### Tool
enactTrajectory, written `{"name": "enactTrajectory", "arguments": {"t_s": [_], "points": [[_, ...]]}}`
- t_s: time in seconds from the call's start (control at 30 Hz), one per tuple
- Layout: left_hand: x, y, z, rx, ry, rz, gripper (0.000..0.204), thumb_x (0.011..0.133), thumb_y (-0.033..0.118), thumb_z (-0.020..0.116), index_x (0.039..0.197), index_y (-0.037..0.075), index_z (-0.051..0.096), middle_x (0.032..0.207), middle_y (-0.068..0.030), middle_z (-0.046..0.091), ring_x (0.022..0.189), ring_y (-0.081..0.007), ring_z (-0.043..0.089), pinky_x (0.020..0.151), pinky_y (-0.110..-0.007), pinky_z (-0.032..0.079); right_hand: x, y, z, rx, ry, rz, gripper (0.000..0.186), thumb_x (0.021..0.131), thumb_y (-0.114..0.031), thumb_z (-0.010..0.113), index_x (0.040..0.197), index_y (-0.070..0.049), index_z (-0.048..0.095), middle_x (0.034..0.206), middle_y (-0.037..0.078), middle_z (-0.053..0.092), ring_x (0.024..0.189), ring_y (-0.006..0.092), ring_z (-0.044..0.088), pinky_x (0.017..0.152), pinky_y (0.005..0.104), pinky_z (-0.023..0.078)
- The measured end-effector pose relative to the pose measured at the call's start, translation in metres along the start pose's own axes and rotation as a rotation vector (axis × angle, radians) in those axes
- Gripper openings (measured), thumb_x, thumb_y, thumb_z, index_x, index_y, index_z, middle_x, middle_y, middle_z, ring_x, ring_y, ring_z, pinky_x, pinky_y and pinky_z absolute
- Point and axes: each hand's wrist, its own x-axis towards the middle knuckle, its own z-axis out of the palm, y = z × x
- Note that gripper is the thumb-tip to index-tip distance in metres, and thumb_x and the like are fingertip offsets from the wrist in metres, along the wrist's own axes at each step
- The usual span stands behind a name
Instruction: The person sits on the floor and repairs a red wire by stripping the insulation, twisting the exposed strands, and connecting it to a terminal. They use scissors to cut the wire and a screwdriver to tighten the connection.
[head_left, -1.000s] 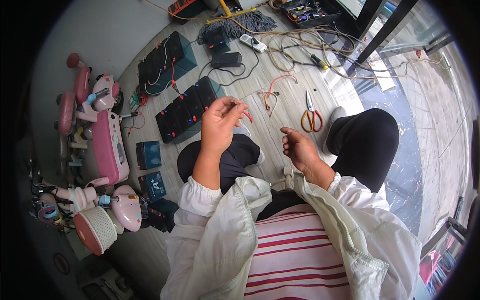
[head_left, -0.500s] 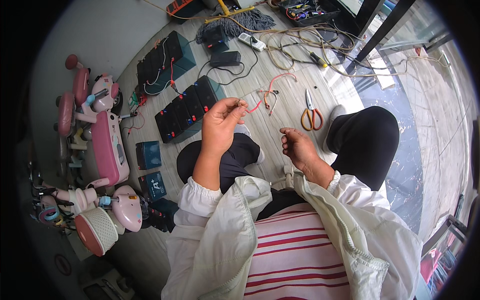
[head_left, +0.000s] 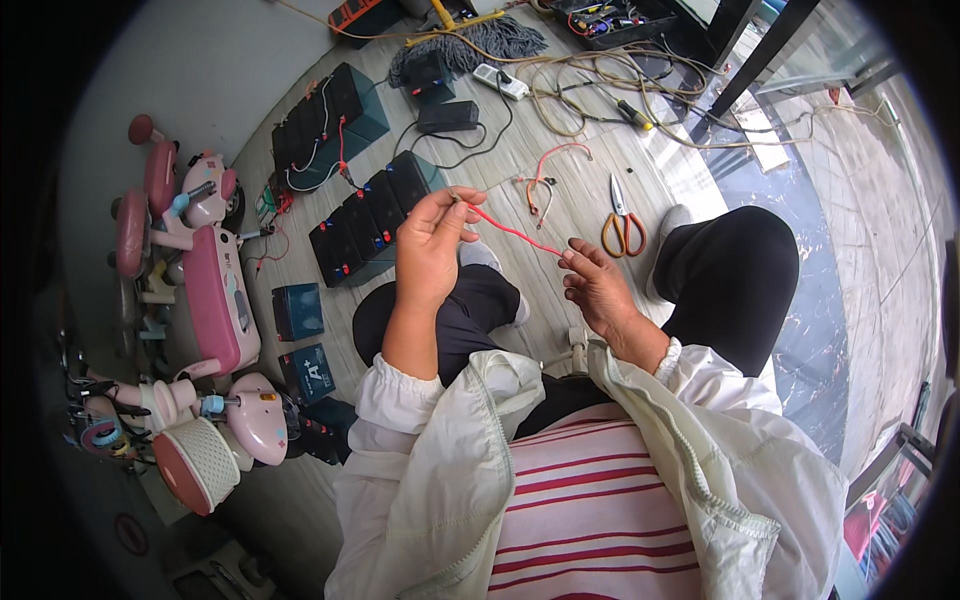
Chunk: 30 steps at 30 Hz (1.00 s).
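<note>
A short red wire (head_left: 513, 230) stretches between my two hands above the floor. My left hand (head_left: 428, 245) pinches one end of it between thumb and fingertips; the very tip there is too small to make out. At the other end, the fingers of my right hand (head_left: 603, 292) are closed on the wire. Beyond my hands, several short loose wires (head_left: 533, 197), red, brown and white, lie on the floor. To their right rest scissors (head_left: 623, 218) with orange-brown handles, blades pointing away from me.
Two rows of dark batteries (head_left: 372, 222) joined by wires stand left of centre, with single batteries (head_left: 298, 311) nearer me. A pink child's ride-on vehicle (head_left: 215, 300) stands at the left. Farther off are a black adapter (head_left: 447, 117), a screwdriver (head_left: 634, 115), tangled cable (head_left: 560, 90) and a grey mop (head_left: 475, 48).
The red wire hung from my left hand alone; now my right hand grips its other end and it is drawn out between them. My left hand has shifted slightly left.
</note>
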Motion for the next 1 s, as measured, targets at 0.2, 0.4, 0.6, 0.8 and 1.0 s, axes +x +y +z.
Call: {"name": "enactTrajectory", "arguments": {"t_s": [0.2, 0.4, 0.6, 0.8, 1.0], "points": [[0.002, 0.001, -0.006, -0.176, 0.047, -0.080, 0.018, 0.096, 0.016, 0.050, 0.107, 0.005, 0.058, 0.111, -0.0119, 0.062, 0.086, -0.0108, 0.059, 0.069, -0.025, 0.051, 0.005, 0.005, -0.007, 0.039, -0.220, 0.079, 0.026, 0.087, -0.015, 0.063, 0.108, -0.001, 0.059, 0.079, 0.000, 0.057, 0.062, 0.0069, 0.050, 0.055, 0.0198, 0.042], [0.002, 0.004, -0.008, -0.269, 0.015, -0.102, 0.019, 0.097, 0.016, 0.046, 0.109, 0.006, 0.055, 0.114, -0.0121, 0.061, 0.088, -0.0125, 0.059, 0.072, -0.027, 0.051, 0.003, 0.004, -0.004, 0.018, -0.255, 0.084, 0.019, 0.088, -0.013, 0.062, 0.103, -0.002, 0.062, 0.076, -0.002, 0.057, 0.061, 0.0060, 0.049, 0.055, 0.0190, 0.041], [0.002, 0.004, -0.011, -0.317, 0.036, -0.123, 0.018, 0.098, 0.016, 0.045, 0.109, 0.006, 0.054, 0.115, -0.0124, 0.060, 0.089, -0.0137, 0.059, 0.072, -0.028, 0.051, -0.001, 0.002, -0.001, 0.042, -0.293, 0.083, 0.022, 0.088, -0.010, 0.059, 0.108, -0.002, 0.061, 0.079, -0.001, 0.059, 0.065, 0.0064, 0.051, 0.058, 0.0188, 0.043], [0.003, 0.001, -0.013, -0.343, 0.065, -0.140, 0.018, 0.098, 0.016, 0.044, 0.108, 0.006, 0.054, 0.113, -0.0120, 0.061, 0.089, -0.0137, 0.059, 0.072, -0.028, 0.051, 0.001, 0.003, -0.002, 0.052, -0.326, 0.086, 0.025, 0.088, -0.006, 0.056, 0.112, -0.001, 0.060, 0.084, 0.001, 0.061, 0.068, 0.0072, 0.052, 0.062, 0.0197, 0.044], [0.003, -0.001, -0.015, -0.330, 0.106, -0.156, 0.017, 0.097, 0.015, 0.045, 0.108, 0.005, 0.055, 0.110, -0.0121, 0.062, 0.087, -0.0135, 0.060, 0.072, -0.028, 0.052, 0.001, 0.004, -0.002, 0.052, -0.318, 0.100, 0.028, 0.088, -0.005, 0.055, 0.116, 0.002, 0.057, 0.085, 0.003, 0.062, 0.070, 0.0085, 0.053, 0.063, 0.0205, 0.044]]}}
